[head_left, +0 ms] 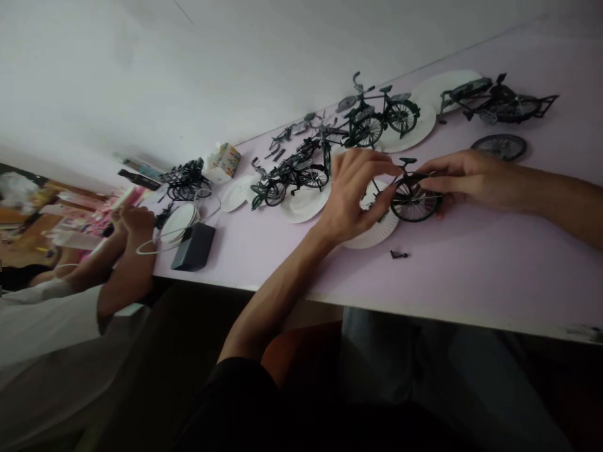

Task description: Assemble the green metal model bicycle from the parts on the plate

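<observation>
Between my two hands stands a small model bicycle [416, 199], its spoked rear wheel and saddle showing. My left hand [354, 188] grips the frame ahead of the saddle, and its fingers hide the front part. At the back of the wheel, my right hand [464, 179] pinches the bicycle with thumb and fingers. A paper plate [377, 237] lies beneath my left hand. Just in front of the wheel, a small dark part [399, 254] rests on the table. A loose wheel [499, 147] lies flat behind my right hand.
Several model bicycles [400, 116] stand or lie on paper plates along the wall. An overturned one [509, 103] is at the back right. Further left are a tissue box [226, 161], a dark grey box [194, 247] and another person's hands [136, 220]. The table's front edge [377, 312] runs below my forearms.
</observation>
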The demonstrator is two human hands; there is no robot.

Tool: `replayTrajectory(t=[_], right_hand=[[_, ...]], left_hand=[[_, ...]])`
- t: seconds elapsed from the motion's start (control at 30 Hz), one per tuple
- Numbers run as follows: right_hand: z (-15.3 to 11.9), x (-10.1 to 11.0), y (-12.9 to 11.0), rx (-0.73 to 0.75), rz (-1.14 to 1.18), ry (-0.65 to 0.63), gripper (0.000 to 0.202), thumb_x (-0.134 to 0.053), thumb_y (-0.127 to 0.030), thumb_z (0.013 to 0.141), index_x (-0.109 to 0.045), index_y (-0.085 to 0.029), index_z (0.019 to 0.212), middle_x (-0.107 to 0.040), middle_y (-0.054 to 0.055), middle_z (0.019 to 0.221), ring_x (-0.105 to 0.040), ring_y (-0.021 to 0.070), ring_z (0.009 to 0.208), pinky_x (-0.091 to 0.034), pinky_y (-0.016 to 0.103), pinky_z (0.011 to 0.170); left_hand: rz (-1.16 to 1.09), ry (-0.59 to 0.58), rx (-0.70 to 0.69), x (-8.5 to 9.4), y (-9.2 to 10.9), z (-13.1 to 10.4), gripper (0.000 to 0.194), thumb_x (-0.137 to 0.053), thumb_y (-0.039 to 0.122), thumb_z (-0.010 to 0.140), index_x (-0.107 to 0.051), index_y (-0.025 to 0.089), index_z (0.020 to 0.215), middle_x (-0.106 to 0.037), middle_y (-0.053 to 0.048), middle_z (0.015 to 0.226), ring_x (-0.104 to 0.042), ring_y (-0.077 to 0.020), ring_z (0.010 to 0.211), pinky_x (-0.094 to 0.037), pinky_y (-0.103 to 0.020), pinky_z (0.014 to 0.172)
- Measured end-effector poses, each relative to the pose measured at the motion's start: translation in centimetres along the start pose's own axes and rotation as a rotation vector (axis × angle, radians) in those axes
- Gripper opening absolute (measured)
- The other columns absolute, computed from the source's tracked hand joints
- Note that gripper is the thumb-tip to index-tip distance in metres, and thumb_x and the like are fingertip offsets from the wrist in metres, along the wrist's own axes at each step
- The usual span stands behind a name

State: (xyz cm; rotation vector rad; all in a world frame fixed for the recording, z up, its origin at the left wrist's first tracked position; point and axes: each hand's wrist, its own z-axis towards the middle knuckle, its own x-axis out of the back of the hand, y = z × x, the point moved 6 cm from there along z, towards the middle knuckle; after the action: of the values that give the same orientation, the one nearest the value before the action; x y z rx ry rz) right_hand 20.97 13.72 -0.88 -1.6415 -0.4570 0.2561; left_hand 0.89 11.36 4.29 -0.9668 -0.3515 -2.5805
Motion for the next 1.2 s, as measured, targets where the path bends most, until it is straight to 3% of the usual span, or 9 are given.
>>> replayTrajectory(t=[0.07,0.13,0.27,0.37,0.47,0.63,0.73,1.03,1.2], right_hand=[[-0.1,0.9,0.2,-0.035,-0.043,0.048,0.034,-0.083,-0.027,0.093,-0.078,-0.013,0.124,-0.079,0.006,0.089,-0.071,0.0122,0.062,-0.062,0.023,0.057],[-0.3,1.7,0.4,-0.076,-0.073,0.092,0.036,-0.084,-0.027,0.092,-0.079,-0.014,0.125,-0.079,0.007,0.083,-0.07,0.014,0.06,-0.059,0.023,0.053],[-0.8,2.2,0.0,-0.087,-0.083,0.147,0.035,-0.085,-0.03,0.089,-0.08,-0.017,0.121,-0.081,0.008,0.093,-0.07,0.0132,0.066,-0.059,0.02,0.055],[-1.2,2.0,-0.1,-0.105,0.018,0.209,0.038,-0.089,-0.025,0.082,-0.08,-0.018,0.118,-0.081,0.009,0.104,-0.072,0.0142,0.077,-0.061,0.02,0.06],[-1.4,1.4,-0.2,-0.101,0.078,0.229,0.04,-0.086,-0.027,0.079,-0.078,-0.02,0.117,-0.079,0.008,0.105,-0.072,0.0174,0.079,-0.066,0.028,0.063],[-1.3,0.9,-0.2,-0.069,0.102,0.228,0.039,-0.088,-0.035,0.075,-0.077,-0.022,0.11,-0.079,0.007,0.101,-0.071,0.0168,0.079,-0.063,0.025,0.064],[-1.3,0.9,-0.2,-0.047,0.096,0.225,0.041,-0.093,-0.041,0.069,-0.078,-0.025,0.104,-0.079,0.004,0.097,-0.071,0.0171,0.077,-0.062,0.026,0.065],[-1.0,0.9,-0.1,0.002,0.073,0.205,0.048,-0.095,-0.055,0.064,-0.08,-0.022,0.096,-0.079,0.004,0.089,-0.069,0.0157,0.073,-0.059,0.027,0.062],[-1.0,0.9,-0.3,0.021,0.033,0.194,0.045,-0.092,-0.057,0.067,-0.079,-0.023,0.093,-0.076,0.003,0.086,-0.068,0.017,0.073,-0.057,0.027,0.058]], left_hand=[[0.025,0.151,0.08,1.9,-2.1,0.0,0.016,-0.046,0.033,0.111,-0.061,0.027,0.114,-0.072,-0.005,0.11,-0.067,-0.0238,0.109,-0.045,-0.044,0.1],[0.021,0.211,0.135,3.1,-4.3,-0.2,0.015,-0.048,0.031,0.109,-0.061,0.026,0.111,-0.072,-0.005,0.106,-0.067,-0.0225,0.103,-0.047,-0.041,0.096],[-0.015,0.066,0.283,2.6,-7.2,-0.9,0.015,-0.053,0.027,0.104,-0.065,0.021,0.112,-0.075,-0.008,0.109,-0.068,-0.0196,0.098,-0.047,-0.039,0.096],[-0.132,-0.041,0.382,1.5,-7.2,-1.0,0.024,-0.057,0.038,0.106,-0.067,0.019,0.118,-0.076,-0.008,0.11,-0.068,-0.0183,0.098,-0.047,-0.037,0.098],[-0.289,-0.081,0.51,0.6,-6.7,-0.8,0.034,-0.059,0.047,0.106,-0.067,0.017,0.119,-0.077,-0.007,0.105,-0.068,-0.0166,0.093,-0.049,-0.031,0.09],[-0.661,-0.075,0.631,-0.4,-6.8,-0.5,0.025,-0.062,0.037,0.104,-0.065,0.015,0.094,-0.071,-0.004,0.085,-0.063,-0.011,0.076,-0.049,-0.026,0.076],[-0.842,-0.076,0.673,-0.6,-7.1,-0.5,0.022,-0.066,0.032,0.101,-0.066,0.014,0.089,-0.068,-0.002,0.078,-0.058,-0.0092,0.07,-0.047,-0.025,0.07],[-0.957,-0.047,0.784,-0.7,-6.9,-0.5,0.028,-0.065,0.029,0.103,-0.066,0.015,0.078,-0.067,-0.002,0.075,-0.056,-0.0086,0.065,-0.042,-0.025,0.064],[-1.034,-0.046,0.748,-0.7,-6.9,-0.4,0.032,-0.061,0.032,0.104,-0.066,0.016,0.077,-0.066,-0.003,0.077,-0.055,-0.0089,0.065,-0.042,-0.026,0.064]])
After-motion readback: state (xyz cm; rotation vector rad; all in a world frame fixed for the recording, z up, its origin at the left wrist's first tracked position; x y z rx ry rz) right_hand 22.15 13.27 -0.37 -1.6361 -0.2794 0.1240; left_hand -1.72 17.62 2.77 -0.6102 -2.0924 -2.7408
